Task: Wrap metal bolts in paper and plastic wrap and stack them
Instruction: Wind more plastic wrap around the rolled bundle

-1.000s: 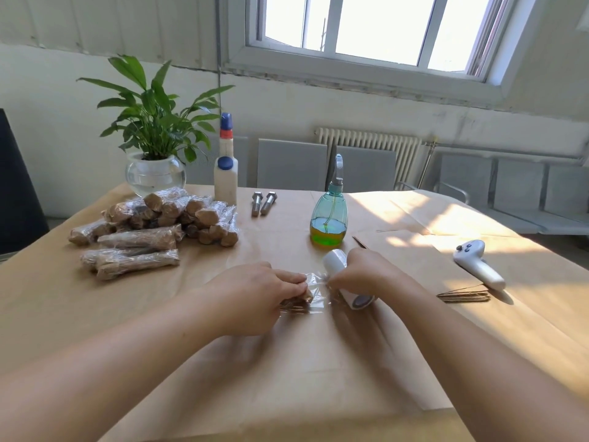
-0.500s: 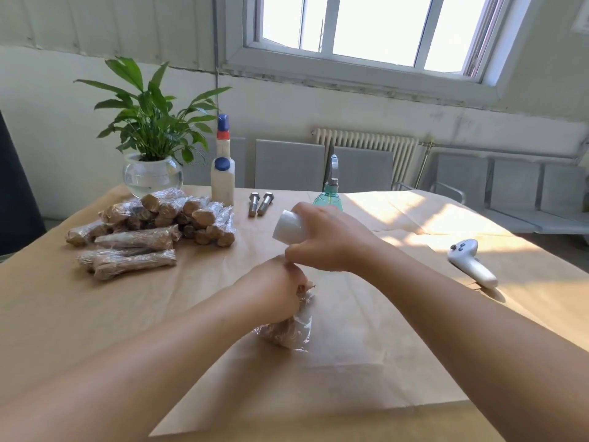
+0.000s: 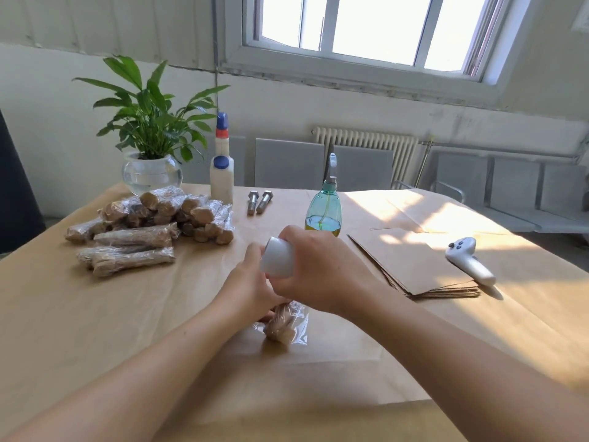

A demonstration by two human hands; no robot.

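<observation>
— Where are the hands?
— Left hand [image 3: 251, 288] pinches the paper-wrapped bolt [image 3: 280, 325], tilted on the counter [image 3: 95, 330], long axis running toward the person. Right hand [image 3: 318, 269] clasps the wrap roll [image 3: 276, 256] just above.
— Nearer the stack [image 3: 149, 224]?
— The left.

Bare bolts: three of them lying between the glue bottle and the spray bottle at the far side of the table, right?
Not three. The head view shows two bare bolts, lying side by side between the glue bottle and the spray bottle at the far side of the table. The rest is right.
</observation>
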